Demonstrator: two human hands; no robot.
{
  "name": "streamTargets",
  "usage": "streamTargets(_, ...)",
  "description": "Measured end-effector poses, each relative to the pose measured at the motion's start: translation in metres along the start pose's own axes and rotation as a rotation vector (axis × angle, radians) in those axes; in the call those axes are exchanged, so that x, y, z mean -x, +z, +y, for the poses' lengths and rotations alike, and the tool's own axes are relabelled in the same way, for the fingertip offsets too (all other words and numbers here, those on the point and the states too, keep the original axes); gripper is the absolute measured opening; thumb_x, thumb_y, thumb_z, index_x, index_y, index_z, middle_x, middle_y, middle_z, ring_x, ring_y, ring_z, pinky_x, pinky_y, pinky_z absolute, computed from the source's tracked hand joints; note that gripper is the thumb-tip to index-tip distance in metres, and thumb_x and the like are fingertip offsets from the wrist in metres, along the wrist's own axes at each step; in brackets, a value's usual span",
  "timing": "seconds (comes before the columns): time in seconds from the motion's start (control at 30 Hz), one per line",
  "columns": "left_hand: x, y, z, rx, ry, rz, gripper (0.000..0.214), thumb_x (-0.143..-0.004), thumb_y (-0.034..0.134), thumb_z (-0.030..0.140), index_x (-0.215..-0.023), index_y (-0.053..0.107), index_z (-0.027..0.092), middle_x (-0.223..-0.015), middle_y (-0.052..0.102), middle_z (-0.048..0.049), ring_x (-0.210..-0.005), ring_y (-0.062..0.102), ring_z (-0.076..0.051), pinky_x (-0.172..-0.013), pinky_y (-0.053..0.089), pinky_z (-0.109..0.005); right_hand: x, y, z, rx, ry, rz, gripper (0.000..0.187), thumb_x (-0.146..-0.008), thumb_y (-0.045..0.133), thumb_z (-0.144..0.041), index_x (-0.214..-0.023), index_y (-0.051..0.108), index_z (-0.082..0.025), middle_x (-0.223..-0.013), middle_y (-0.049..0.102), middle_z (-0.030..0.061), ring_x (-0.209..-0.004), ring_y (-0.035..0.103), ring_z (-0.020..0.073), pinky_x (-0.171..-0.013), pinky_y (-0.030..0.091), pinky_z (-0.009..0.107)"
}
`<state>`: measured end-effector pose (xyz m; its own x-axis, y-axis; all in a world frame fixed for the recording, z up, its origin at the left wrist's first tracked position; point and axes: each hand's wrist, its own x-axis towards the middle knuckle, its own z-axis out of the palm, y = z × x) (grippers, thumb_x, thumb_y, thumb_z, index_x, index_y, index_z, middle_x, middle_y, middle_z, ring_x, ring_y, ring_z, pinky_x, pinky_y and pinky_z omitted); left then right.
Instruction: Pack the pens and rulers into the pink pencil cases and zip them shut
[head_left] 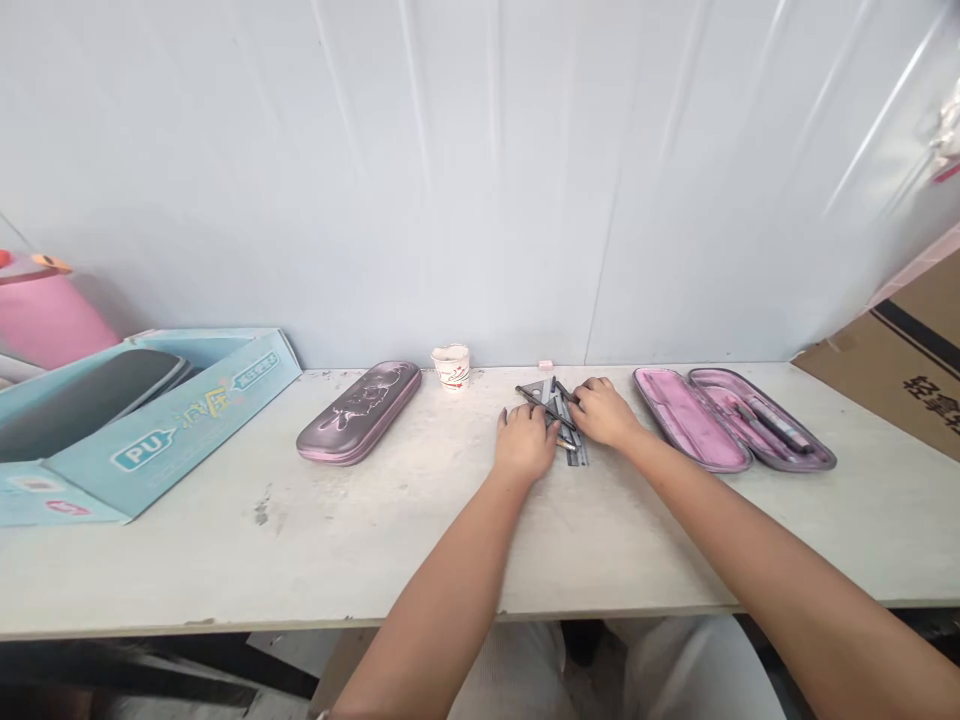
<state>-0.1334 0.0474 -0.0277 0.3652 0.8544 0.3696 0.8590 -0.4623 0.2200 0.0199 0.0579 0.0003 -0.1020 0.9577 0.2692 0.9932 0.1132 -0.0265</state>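
Observation:
A small heap of stationery [553,402], with clear set squares, a ruler and dark pens, lies on the white table [375,520] between my two hands. My left hand [525,440] rests on its left side, fingers curled over the pens. My right hand [602,410] covers the right side of the heap, its fingers bent onto the pens and ruler. An open pink pencil case [731,417] lies just right of my right hand, with pens in its right half. A closed purple pencil case [360,411] lies to the left.
A small white paper cup [451,366] stands by the wall behind the closed case. A light blue cardboard box [135,420] with dark cases inside sits at the left end. A brown carton [900,370] leans at the far right. A pink eraser [545,364] lies against the wall.

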Motion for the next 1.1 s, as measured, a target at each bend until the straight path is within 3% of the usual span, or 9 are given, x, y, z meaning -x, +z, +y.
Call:
streamTargets(0.23, -0.004, 0.0, -0.004, -0.024, -0.025, 0.06, 0.032, -0.089, 0.036, 0.036, -0.105, 0.054, 0.015, -0.104, 0.058, -0.0105, -0.103, 0.051, -0.025, -0.099, 0.029, -0.045, -0.059, 0.019, -0.018, 0.033, 0.089, -0.037, 0.037, -0.081, 0.041, -0.029, -0.1, 0.066, -0.009, -0.11, 0.056, 0.0186, -0.11, 0.042, 0.0294, -0.084, 0.036, 0.038)
streamTargets(0.47, -0.004, -0.003, -0.005, 0.012, -0.03, 0.095, 0.028, -0.089, 0.038, 0.033, -0.103, 0.055, 0.016, -0.102, 0.057, -0.0089, -0.103, 0.049, -0.024, -0.098, 0.031, -0.043, -0.069, 0.021, -0.015, 0.023, 0.143, -0.034, 0.037, -0.074, 0.048, -0.033, -0.093, 0.067, -0.008, -0.106, 0.057, 0.0211, -0.106, 0.043, 0.0336, -0.085, 0.035, 0.046)
streamTargets(0.57, -0.005, -0.007, -0.005, 0.095, -0.058, 0.112, 0.026, -0.089, 0.036, 0.028, -0.102, 0.056, 0.018, -0.103, 0.057, -0.0081, -0.102, 0.049, -0.023, -0.094, 0.035, -0.041, -0.052, 0.01, 0.0, -0.109, 0.057, 0.069, 0.028, -0.076, 0.047, -0.031, -0.085, 0.065, -0.012, -0.099, 0.058, 0.0163, -0.101, 0.046, 0.0286, -0.084, 0.038, 0.04)
streamTargets(0.67, -0.004, -0.012, 0.002, 0.22, -0.031, 0.113, 0.025, -0.089, 0.037, 0.027, -0.101, 0.057, 0.019, -0.102, 0.057, -0.0076, -0.102, 0.05, -0.021, -0.091, 0.038, -0.039, -0.017, -0.003, 0.016, -0.294, -0.129, 0.271, 0.014, -0.075, 0.049, -0.025, -0.077, 0.059, -0.016, -0.091, 0.057, 0.0106, -0.096, 0.047, 0.0236, -0.084, 0.039, 0.035)
streamTargets(0.77, -0.002, -0.016, 0.022, 0.426, 0.005, 0.097, 0.024, -0.088, 0.041, 0.032, -0.097, 0.059, 0.019, -0.099, 0.059, -0.007, -0.1, 0.052, -0.019, -0.09, 0.04, -0.034, 0.025, -0.014, 0.031, -0.34, -0.323, 0.431, 0.008, -0.075, 0.05, -0.02, -0.079, 0.056, -0.017, -0.093, 0.055, 0.0103, -0.098, 0.046, 0.0241, -0.086, 0.04, 0.038)
streamTargets(0.87, -0.004, -0.014, 0.051, 0.619, -0.019, 0.074, 0.024, -0.084, 0.048, 0.038, -0.09, 0.059, 0.017, -0.094, 0.061, -0.0061, -0.094, 0.056, -0.018, -0.085, 0.043, -0.031, 0.059, -0.022, 0.046, -0.283, -0.447, 0.481, 0.013, -0.076, 0.049, -0.019, -0.086, 0.056, -0.016, -0.097, 0.055, 0.0114, -0.106, 0.045, 0.0258, -0.089, 0.039, 0.04)
streamTargets(0.97, -0.013, -0.009, 0.087, 0.758, 0.008, -0.004, 0.022, -0.082, 0.051, 0.038, -0.082, 0.058, 0.017, -0.086, 0.063, -0.004, -0.086, 0.057, -0.016, -0.081, 0.045, -0.029, 0.079, -0.029, 0.067, -0.241, -0.425, 0.52, 0.017, -0.078, 0.045, -0.018, -0.09, 0.056, -0.016, -0.098, 0.056, 0.0114, -0.108, 0.045, 0.026, -0.09, 0.038, 0.041)
streamTargets(1.1, -0.033, -0.001, 0.141, 0.898, 0.041, -0.129, 0.02, -0.084, 0.047, 0.033, -0.084, 0.057, 0.016, -0.083, 0.064, -0.0027, -0.082, 0.058, -0.014, -0.078, 0.047, -0.027, 0.099, -0.034, 0.108, -0.211, -0.25, 0.558, 0.016, -0.078, 0.045, -0.021, -0.089, 0.056, -0.017, -0.098, 0.056, 0.0115, -0.106, 0.046, 0.0263, -0.09, 0.036, 0.042)
